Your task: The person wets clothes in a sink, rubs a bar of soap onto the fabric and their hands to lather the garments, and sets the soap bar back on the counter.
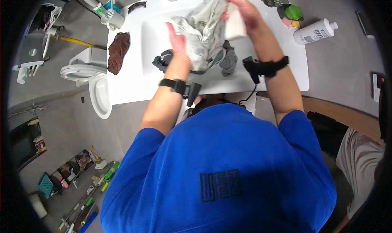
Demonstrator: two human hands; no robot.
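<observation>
A wet, pale grey-green garment is bunched over the white sink between my two hands. My left hand is at its left side, thumb sticking out and the other fingers hidden by the cloth. My right hand grips the upper right part of the garment between fingers and thumb. A white block like a bar of soap shows against that palm; whether the hand holds it too is hard to see. Dark grey cloths and a grey sock-like piece lie in the sink below.
A brown cloth lies on the left rim beside a cup with toothbrushes and a black comb. A white bottle and a green-capped container are at right. The toilet is left; another person's clothing shows lower right.
</observation>
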